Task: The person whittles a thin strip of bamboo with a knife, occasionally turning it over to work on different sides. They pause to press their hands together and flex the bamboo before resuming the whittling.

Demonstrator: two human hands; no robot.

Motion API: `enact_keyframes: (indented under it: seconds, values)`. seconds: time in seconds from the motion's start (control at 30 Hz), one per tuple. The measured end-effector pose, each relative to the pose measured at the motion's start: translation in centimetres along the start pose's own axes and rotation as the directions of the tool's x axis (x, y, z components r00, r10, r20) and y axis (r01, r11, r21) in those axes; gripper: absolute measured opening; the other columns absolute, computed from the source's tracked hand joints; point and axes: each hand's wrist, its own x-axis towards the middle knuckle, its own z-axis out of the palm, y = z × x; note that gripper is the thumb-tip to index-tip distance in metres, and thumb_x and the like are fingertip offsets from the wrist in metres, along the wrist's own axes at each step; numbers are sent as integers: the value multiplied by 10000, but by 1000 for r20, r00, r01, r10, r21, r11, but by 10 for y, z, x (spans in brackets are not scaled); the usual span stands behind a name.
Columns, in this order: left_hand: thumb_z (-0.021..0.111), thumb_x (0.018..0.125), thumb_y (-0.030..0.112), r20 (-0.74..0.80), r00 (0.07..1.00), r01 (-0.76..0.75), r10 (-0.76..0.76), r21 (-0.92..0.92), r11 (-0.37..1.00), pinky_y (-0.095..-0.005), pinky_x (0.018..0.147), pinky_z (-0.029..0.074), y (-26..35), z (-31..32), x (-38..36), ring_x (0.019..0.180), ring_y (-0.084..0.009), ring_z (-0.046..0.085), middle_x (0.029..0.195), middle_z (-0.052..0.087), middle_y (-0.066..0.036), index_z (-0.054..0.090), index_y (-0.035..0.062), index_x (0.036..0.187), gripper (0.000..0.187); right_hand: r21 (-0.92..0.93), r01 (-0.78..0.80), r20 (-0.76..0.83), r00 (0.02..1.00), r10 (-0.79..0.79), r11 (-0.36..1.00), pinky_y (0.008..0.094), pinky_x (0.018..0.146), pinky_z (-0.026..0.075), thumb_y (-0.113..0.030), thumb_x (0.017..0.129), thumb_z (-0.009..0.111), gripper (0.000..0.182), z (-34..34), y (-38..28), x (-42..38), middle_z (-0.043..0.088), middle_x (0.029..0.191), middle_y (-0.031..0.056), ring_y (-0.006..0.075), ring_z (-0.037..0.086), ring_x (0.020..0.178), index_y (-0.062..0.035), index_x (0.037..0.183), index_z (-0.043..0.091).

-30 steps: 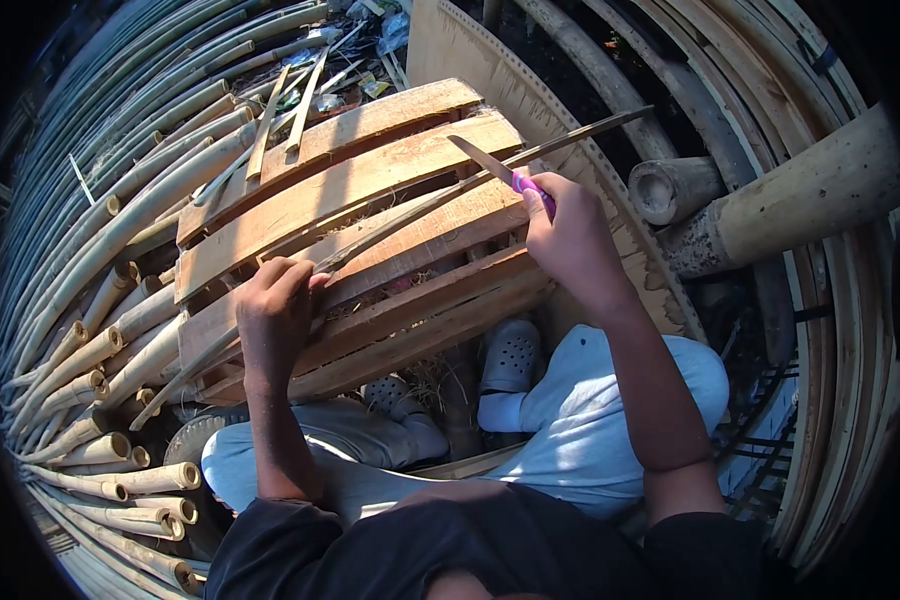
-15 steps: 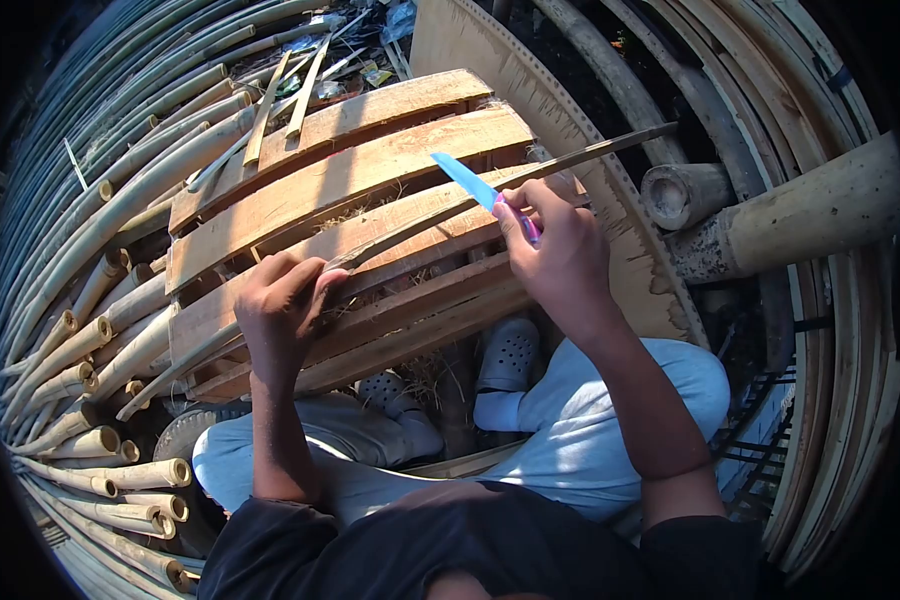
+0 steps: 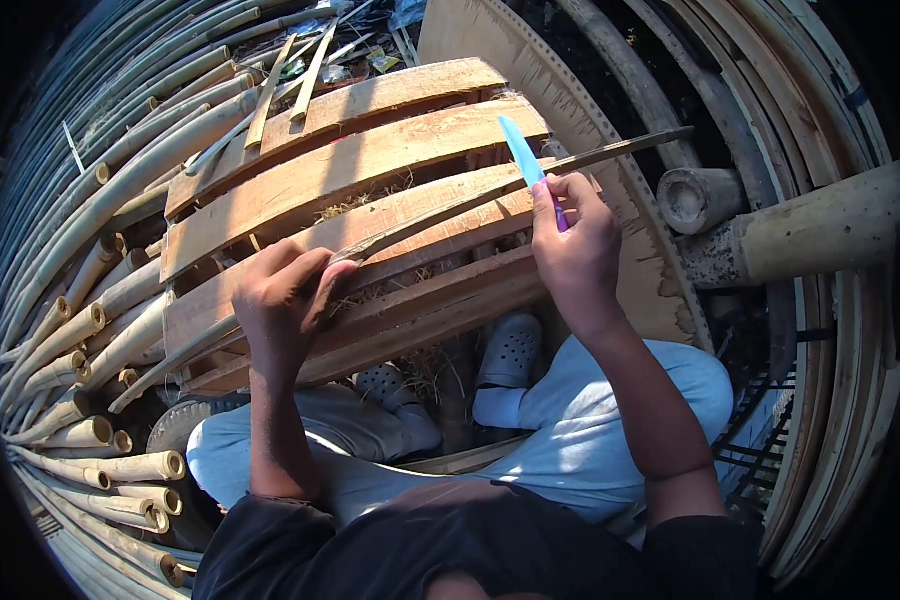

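A long, thin bamboo strip (image 3: 440, 212) runs slantwise over a slatted wooden table (image 3: 370, 150). My left hand (image 3: 282, 300) is closed around the strip left of its middle, thumb on its near side. In my right hand (image 3: 578, 240) is a knife (image 3: 522, 152) with a blue blade and a purple handle, its tip pointing up and slightly left. The blade crosses the strip's right part, close to my fingers; whether it touches the strip I cannot tell. Shavings (image 3: 365, 200) lie between the slats.
Bamboo poles (image 3: 130, 150) are stacked at the left. A curved brown board (image 3: 660, 270) stands beyond the table's right end, with thick bamboo (image 3: 820, 225) further right. Two short strips (image 3: 315, 75) lie on the table's far left corner. My shoes (image 3: 510, 350) are below its near edge.
My right hand has shifted right and slightly down along the strip, and the knife has turned more upright. The left hand keeps its hold. The whole view has shifted a little.
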Motion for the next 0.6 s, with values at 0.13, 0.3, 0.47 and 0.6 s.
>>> enact_keyframes:
  seconds: [0.13,0.3,0.47,0.6]
  values:
    - [870,816,324,-12,999,41,-41,-52,998,-372,598,453,-2,4,-1,654,-241,594,719,572,-63,774,86,852,259,58,66,252,965,-78,996,425,618,577,-123,1009,684,116,7,-24,-29,709,754,217,385,754,760,-17,979,650]
    - [855,841,299,4,999,42,-42,-53,998,-368,627,469,-2,4,-1,693,-241,621,770,629,-60,784,78,882,236,-19,51,39,998,-51,998,435,617,577,-135,1020,671,122,6,-3,-11,713,749,210,384,754,756,-21,988,644]
    - [849,850,270,22,997,75,-73,-99,992,-368,656,483,-1,3,0,724,-245,643,820,676,-65,791,73,905,213,19,52,99,994,-54,998,411,664,584,-139,1043,646,168,-4,-5,-4,735,830,192,313,769,761,12,966,646]
    - [829,853,127,61,995,82,-77,-83,993,-330,684,505,0,2,-1,744,-230,669,847,682,-105,781,8,952,162,76,-16,88,996,10,997,397,699,580,-137,1038,652,177,1,-4,-6,734,845,200,297,763,788,33,991,658]
